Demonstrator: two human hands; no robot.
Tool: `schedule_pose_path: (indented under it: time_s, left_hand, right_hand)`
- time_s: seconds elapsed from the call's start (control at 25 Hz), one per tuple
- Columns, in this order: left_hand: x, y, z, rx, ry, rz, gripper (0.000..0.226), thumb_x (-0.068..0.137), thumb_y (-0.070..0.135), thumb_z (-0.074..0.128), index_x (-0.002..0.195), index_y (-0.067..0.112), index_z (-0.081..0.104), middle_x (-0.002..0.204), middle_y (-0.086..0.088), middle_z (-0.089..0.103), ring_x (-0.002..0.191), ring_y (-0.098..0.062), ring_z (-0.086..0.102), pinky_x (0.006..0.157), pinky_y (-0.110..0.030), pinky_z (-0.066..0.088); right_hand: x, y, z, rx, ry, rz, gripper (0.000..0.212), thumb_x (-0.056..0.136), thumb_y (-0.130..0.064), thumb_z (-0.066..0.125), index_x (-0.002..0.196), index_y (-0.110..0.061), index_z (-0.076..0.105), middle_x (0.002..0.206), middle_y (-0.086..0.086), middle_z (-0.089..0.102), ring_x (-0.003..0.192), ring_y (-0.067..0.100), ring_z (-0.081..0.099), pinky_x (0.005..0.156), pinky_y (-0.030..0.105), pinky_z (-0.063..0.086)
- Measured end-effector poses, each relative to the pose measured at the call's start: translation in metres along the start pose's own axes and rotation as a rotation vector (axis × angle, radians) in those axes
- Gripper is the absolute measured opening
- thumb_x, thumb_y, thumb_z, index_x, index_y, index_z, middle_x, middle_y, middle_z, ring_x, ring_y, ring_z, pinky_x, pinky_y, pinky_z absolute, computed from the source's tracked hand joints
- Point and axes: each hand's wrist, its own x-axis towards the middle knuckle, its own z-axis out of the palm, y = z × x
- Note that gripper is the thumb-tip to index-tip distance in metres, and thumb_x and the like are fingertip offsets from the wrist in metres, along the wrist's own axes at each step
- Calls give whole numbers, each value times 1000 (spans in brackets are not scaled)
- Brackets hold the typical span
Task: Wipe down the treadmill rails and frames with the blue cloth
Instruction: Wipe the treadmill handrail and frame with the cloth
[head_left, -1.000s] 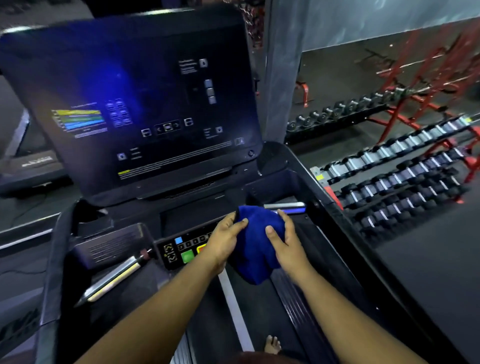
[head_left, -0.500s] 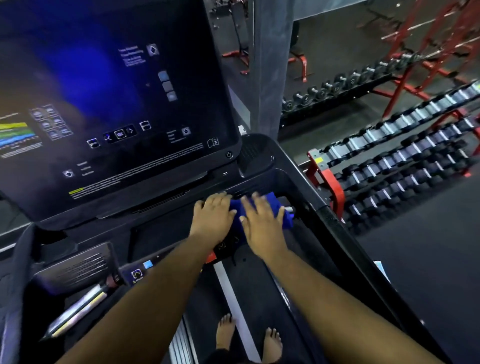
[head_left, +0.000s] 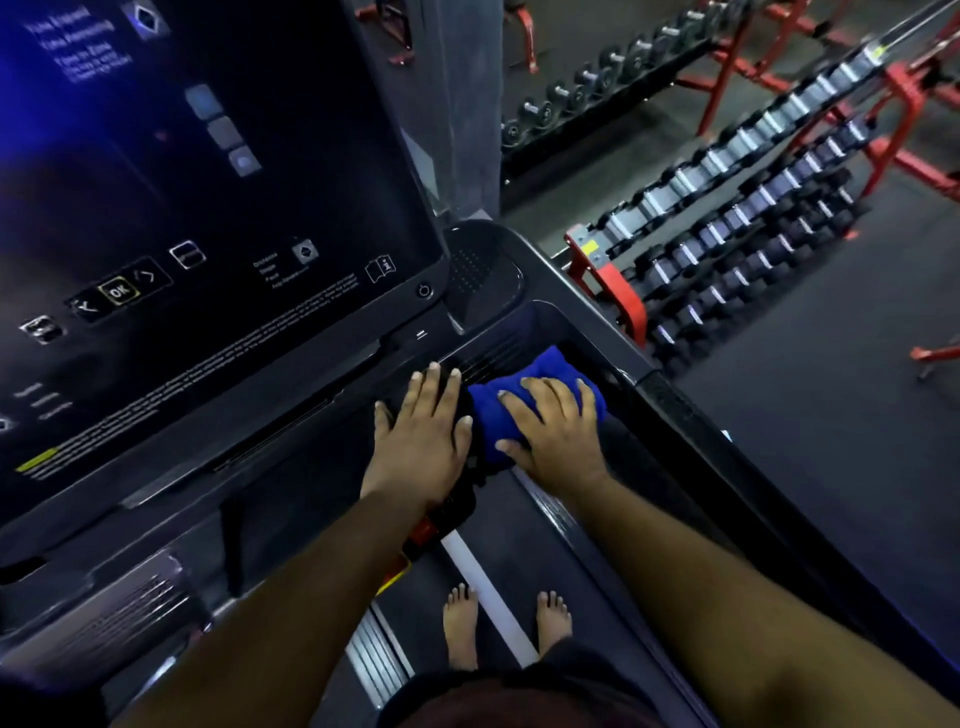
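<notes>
The blue cloth (head_left: 524, 395) lies bunched on the black treadmill console frame (head_left: 587, 332), just below the big dark screen (head_left: 208, 218). My right hand (head_left: 553, 434) presses flat on top of the cloth, fingers spread over it. My left hand (head_left: 423, 436) rests flat on the console surface right beside the cloth, its fingertips at the vent slots, holding nothing. The right side rail (head_left: 691, 415) runs down along the cloth's right. My bare feet (head_left: 460, 629) stand on the belt below.
Racks of dumbbells (head_left: 737, 218) on red frames stand on the dark floor to the right. A grey pillar (head_left: 467, 104) rises behind the console. A silver grip bar (head_left: 119, 618) sits at lower left. A white stripe (head_left: 488, 597) runs down the belt.
Both hands carried the cloth from above the belt up onto the console ledge. It then slid right toward the corner; the left hand came off it and lies flat beside it.
</notes>
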Motion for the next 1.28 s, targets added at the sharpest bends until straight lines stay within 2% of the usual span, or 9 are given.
schedule_pose_path:
  time_s: [0.2,0.28,0.44,0.52,0.64,0.8,1.0,1.16,1.28]
  left_hand:
    - [3,-3,3,-13,-5,22,60,104,48,15,157,30,-6,167,4,-11,153,-15,-14,121,-59,2]
    - [3,-3,4,-31,-3,25,61,103,49,16,157,31,-5,167,4,-10,153,-15,-13,121,-59,2]
    - [6,-4,2,-75,-29,24,61,104,48,18,157,31,-6,167,6,-12,152,-13,-14,121,-59,1]
    - [6,-3,1,-80,-25,38,61,104,46,20,158,30,-4,167,7,-10,152,-12,-13,121,-60,1]
    - [5,-4,0,-92,-16,47,61,104,45,21,158,30,-2,167,7,-8,153,-12,-12,120,-60,0]
    - [4,-6,-1,-130,-18,63,61,104,45,20,158,29,-3,167,7,-9,152,-11,-12,120,-60,-1]
    - [1,-5,-1,-127,18,92,62,104,46,23,158,28,1,168,5,-5,153,-13,-8,119,-63,-1]
    - [-4,-6,-3,-40,40,171,65,102,49,23,159,25,2,167,5,-9,153,-13,-13,117,-67,-5]
    - [-2,8,-4,137,93,311,69,100,53,23,159,22,4,167,3,-7,152,-12,-13,112,-70,-10]
  right_hand:
    - [51,22,-18,141,-81,270,46,95,-58,35,93,-27,69,96,-5,65,101,24,60,93,46,37]
    - [29,-18,-11,139,14,398,38,93,-55,40,102,-29,68,114,-5,64,116,23,55,109,56,27]
    - [5,-47,-4,214,4,184,47,92,-58,41,124,-31,62,138,1,57,134,28,45,115,64,15]
    - [20,-24,-4,266,17,383,52,91,-59,40,130,-31,60,148,5,48,142,30,35,117,64,9]
    - [26,-49,5,618,208,846,56,93,-43,45,147,-25,45,166,12,11,153,31,-2,121,55,3]
    - [21,-114,7,961,369,924,69,95,-28,57,156,-22,24,163,1,-18,151,21,-20,118,30,-7]
    - [45,-55,-12,898,342,1230,56,98,-29,56,151,-30,38,165,16,0,149,38,10,118,43,25]
    - [0,-48,-34,477,35,698,36,100,-32,53,135,-29,60,153,15,35,132,37,34,105,46,43]
    - [-39,-24,-63,467,97,482,30,98,-24,57,125,-22,68,137,15,53,121,38,47,105,43,42]
